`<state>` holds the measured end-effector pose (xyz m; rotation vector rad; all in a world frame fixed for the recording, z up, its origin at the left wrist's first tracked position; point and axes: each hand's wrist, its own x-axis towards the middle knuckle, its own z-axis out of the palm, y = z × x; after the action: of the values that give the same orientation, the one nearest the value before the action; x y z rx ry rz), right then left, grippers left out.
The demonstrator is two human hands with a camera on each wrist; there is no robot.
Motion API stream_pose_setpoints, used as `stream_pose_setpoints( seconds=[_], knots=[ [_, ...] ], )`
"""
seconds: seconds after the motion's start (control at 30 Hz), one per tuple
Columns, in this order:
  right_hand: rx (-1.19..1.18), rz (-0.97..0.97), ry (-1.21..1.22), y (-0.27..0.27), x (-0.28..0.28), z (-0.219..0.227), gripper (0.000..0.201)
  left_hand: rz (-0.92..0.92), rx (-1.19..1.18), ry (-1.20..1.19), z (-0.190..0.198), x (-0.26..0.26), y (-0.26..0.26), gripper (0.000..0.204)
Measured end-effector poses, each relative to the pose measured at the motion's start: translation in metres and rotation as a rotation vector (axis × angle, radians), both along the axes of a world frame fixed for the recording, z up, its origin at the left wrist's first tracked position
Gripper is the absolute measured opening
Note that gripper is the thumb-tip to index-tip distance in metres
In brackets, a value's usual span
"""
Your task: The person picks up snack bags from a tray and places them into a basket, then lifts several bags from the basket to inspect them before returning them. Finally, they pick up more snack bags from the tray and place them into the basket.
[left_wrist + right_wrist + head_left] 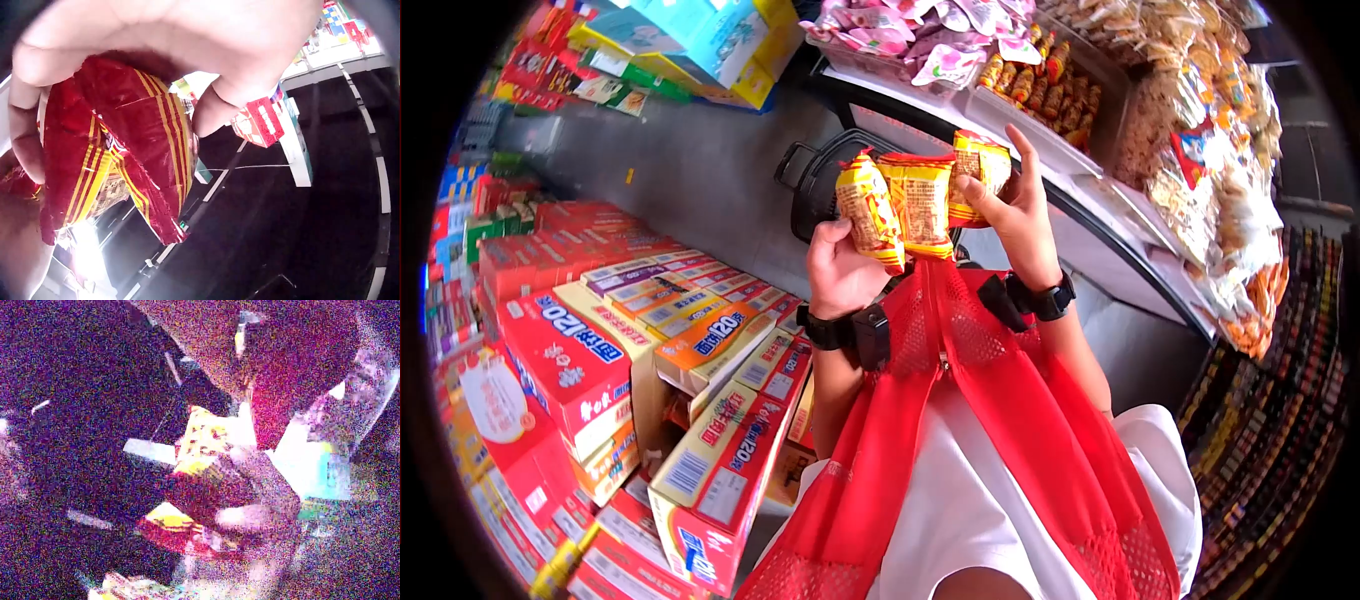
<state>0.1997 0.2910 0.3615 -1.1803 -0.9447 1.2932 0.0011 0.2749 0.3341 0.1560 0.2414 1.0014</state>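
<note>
In the head view, three yellow-and-red snack packets are held up side by side in front of the chest. My left hand (847,272) grips the left packet (866,212), thumb on its edge, and the middle packet (922,200) lies right against that one. On the other side my right hand (1022,222) pinches the right packet (980,165), with the thumb on its face and the index finger raised. From the left wrist, the curled left fingers (162,31) wrap a red packet end (131,144) with yellow stripes. The right wrist view is very grainy.
A black basket (798,205) with a handle stands behind the packets. Stacked snack cartons (720,450) rise at left. Along the right runs a display counter (1100,190) with bins of pink packets (920,40) and bagged snacks (1230,200). Blue-and-yellow boxes (690,40) stand at the back.
</note>
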Motion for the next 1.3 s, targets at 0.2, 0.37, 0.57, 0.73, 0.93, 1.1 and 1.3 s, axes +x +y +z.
stream_pose_setpoints(
  seconds=[0.2, 0.37, 0.57, 0.73, 0.93, 1.1, 1.3],
  knots=[
    [-0.031, 0.003, 0.084, -0.008, -0.007, -0.007, 0.05, 0.001, -0.005, 0.144, -0.009, 0.002, 0.008, 0.06],
    [-0.049, -0.009, 0.053, -0.011, -0.024, 0.004, 0.053, -0.001, 0.023, 0.127, -0.012, -0.01, 0.011, 0.058],
    [-0.055, 0.049, 0.021, -0.009, -0.033, 0.0, 0.05, 0.059, -0.037, -0.073, -0.026, -0.026, 0.007, 0.054],
    [-0.026, 0.036, 0.034, -0.008, -0.045, 0.005, 0.04, 0.054, -0.044, -0.036, -0.024, -0.032, 0.005, 0.054],
    [-0.061, 0.003, 0.032, -0.013, -0.057, 0.006, 0.039, 0.015, 0.082, 0.176, -0.02, -0.03, 0.008, 0.059],
    [-0.021, -0.003, -0.01, -0.016, -0.063, 0.005, 0.039, -0.008, 0.104, 0.166, -0.021, -0.03, 0.008, 0.059],
    [-0.005, 0.035, -0.027, -0.015, -0.058, -0.003, 0.028, 0.002, 0.174, 0.08, -0.024, -0.027, 0.009, 0.064]
  ],
)
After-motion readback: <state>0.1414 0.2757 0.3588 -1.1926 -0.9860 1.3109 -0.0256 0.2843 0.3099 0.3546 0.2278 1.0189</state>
